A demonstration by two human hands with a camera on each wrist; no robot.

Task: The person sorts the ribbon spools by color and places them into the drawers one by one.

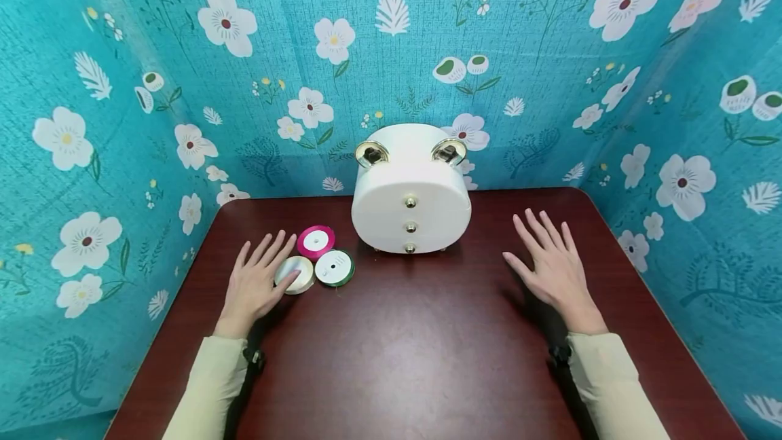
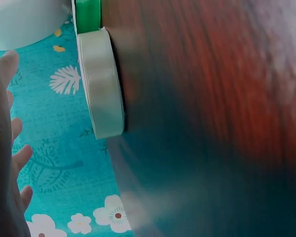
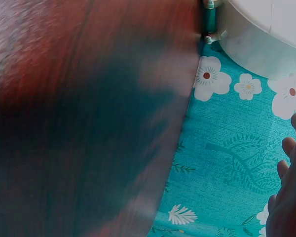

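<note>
My left hand (image 1: 258,284) is spread with straight fingers beside three ribbon spools at the table's left; in the head view its thumb overlaps the cream ribbon spool (image 1: 301,276). Behind that lies a magenta ribbon spool (image 1: 315,242), with a green ribbon spool (image 1: 334,267) to its right. The left wrist view shows the cream spool (image 2: 102,84) lying flat on the table, apart from the fingers. My right hand (image 1: 556,273), fingers spread and holding nothing, hovers over the right side. Between the hands, at the back, stands a white oval drawer box (image 1: 411,206) with gold knobs and two gold rings on top.
The dark red wooden table (image 1: 415,352) reaches back to a turquoise floral cloth (image 1: 391,73), which hangs behind it and along both sides. Small feet under the white box show in the right wrist view.
</note>
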